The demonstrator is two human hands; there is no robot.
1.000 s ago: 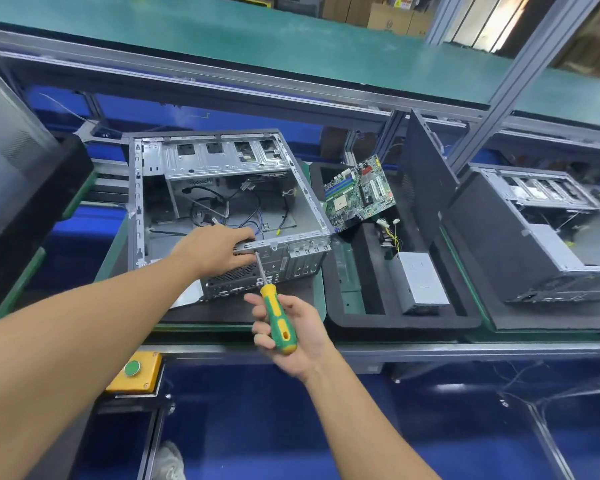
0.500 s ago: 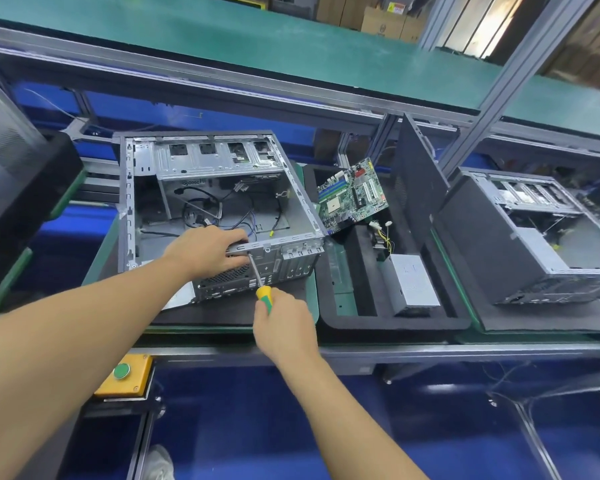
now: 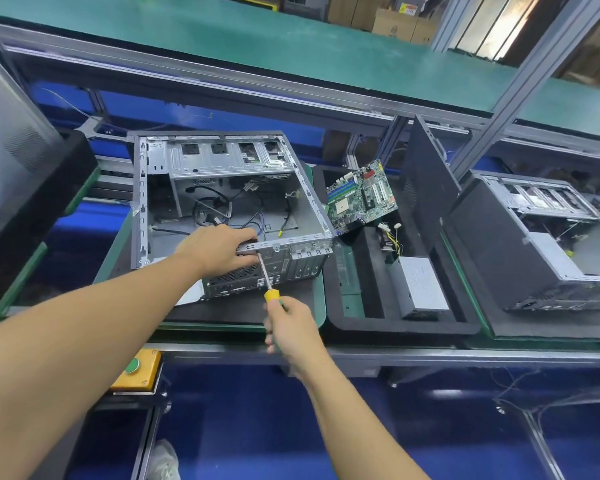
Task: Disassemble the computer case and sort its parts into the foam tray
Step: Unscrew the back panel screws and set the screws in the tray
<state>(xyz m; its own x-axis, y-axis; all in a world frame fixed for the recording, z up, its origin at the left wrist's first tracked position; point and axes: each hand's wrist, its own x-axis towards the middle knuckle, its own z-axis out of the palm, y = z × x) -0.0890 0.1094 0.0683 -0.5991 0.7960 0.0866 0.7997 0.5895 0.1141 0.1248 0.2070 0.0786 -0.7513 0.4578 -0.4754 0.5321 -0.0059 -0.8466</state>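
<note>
The open grey computer case lies on its side on a black mat, loose cables inside. My left hand grips the near rear edge of the case. My right hand is closed around a screwdriver with a yellow and green handle; its tip touches the rear panel beside my left fingers. To the right sits the black foam tray, holding a green motherboard leaning at its back, a grey power supply with wires, and an upright dark side panel.
A second opened case rests on a mat at the right. A black monitor-like unit stands at the left. A yellow box with a green button hangs below the bench edge. A green conveyor runs behind, past a metal post.
My right hand turned over and closed on the screwdriver handle, bringing the tip up against the rear panel. My left hand stayed on the case.
</note>
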